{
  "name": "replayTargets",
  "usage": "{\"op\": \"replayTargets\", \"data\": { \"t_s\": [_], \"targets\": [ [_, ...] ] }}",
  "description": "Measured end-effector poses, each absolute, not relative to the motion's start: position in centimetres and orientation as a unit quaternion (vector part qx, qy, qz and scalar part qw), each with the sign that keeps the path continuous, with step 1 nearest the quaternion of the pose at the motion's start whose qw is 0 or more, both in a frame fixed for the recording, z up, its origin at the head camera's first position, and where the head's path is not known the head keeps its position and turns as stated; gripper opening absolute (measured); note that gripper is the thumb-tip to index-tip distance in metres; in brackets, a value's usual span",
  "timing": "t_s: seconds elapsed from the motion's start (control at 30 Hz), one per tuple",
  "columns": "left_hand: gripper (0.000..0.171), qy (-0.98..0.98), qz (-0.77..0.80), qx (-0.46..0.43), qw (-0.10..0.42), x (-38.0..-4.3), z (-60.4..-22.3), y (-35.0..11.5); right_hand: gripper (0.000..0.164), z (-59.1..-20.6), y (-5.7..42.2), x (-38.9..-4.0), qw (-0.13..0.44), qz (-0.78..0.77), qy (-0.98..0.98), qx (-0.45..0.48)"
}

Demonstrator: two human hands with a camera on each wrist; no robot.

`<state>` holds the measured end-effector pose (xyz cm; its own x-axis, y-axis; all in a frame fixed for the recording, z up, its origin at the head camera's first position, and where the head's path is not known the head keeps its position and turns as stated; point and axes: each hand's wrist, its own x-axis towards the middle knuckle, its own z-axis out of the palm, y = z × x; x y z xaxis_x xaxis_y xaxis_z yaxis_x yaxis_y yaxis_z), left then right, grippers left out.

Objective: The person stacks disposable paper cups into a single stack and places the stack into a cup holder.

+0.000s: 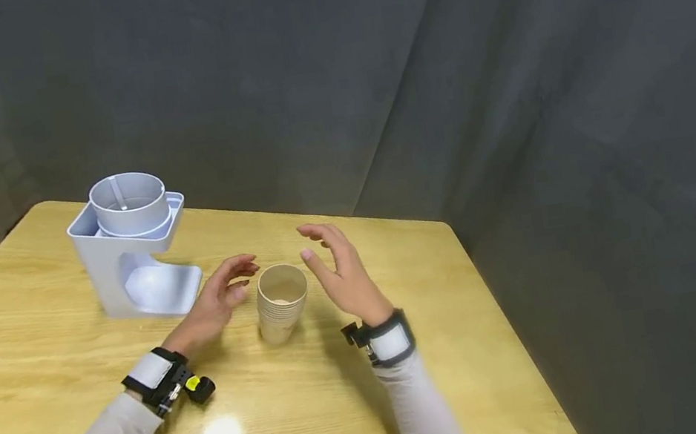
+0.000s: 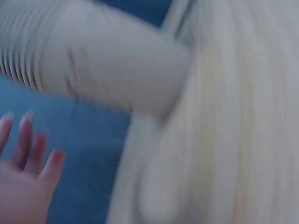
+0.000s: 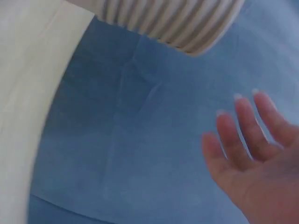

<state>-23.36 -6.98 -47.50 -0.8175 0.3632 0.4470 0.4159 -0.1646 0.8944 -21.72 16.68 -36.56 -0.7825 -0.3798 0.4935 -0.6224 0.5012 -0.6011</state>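
Observation:
A nested stack of beige paper cups (image 1: 283, 302) stands upright on the table, its open top facing up. My left hand (image 1: 217, 302) is at the stack's left side, fingers loosely bent and apart from the cups. On the other side my right hand (image 1: 346, 277) hovers with thumb and fingers spread, also holding nothing. In the left wrist view the smooth side of the paper cups (image 2: 112, 56) is blurred, and my left fingers (image 2: 35, 154) are clear of it. The stacked rims of the cups (image 3: 173, 21) show in the right wrist view above my right hand (image 3: 261, 158).
At the table's back left stands a pale grey device (image 1: 103, 272) with a round open-topped drum (image 1: 133, 217) and a flat foot (image 1: 169, 287). The wooden table (image 1: 298, 427) ends on the right and at the back, beside a dark cloth backdrop (image 1: 235, 91).

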Motion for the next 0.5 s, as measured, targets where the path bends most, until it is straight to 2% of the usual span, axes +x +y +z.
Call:
{"op": "replayTargets", "data": {
  "t_s": [0.07, 0.13, 0.37, 0.5],
  "targets": [
    [0.044, -0.647, -0.717, -0.246, 0.080, -22.7, -46.4, -6.1, 0.039, -36.9, 16.5, -21.8, 0.174, 0.437, -0.843, 0.262],
    [0.042, -0.647, -0.729, -0.195, 0.107, -22.2, -45.4, -5.1, 0.036, -37.6, 16.0, -21.9, 0.185, 0.469, -0.834, 0.224],
    [0.037, -0.672, -0.720, -0.098, 0.141, -22.3, -44.4, -2.0, 0.037, -41.6, 13.1, -22.4, 0.156, 0.554, -0.808, 0.121],
    [0.037, -0.698, -0.702, -0.059, 0.132, -22.4, -44.7, -1.0, 0.039, -43.3, 11.8, -22.2, 0.182, 0.597, -0.776, 0.096]
  ]
}}
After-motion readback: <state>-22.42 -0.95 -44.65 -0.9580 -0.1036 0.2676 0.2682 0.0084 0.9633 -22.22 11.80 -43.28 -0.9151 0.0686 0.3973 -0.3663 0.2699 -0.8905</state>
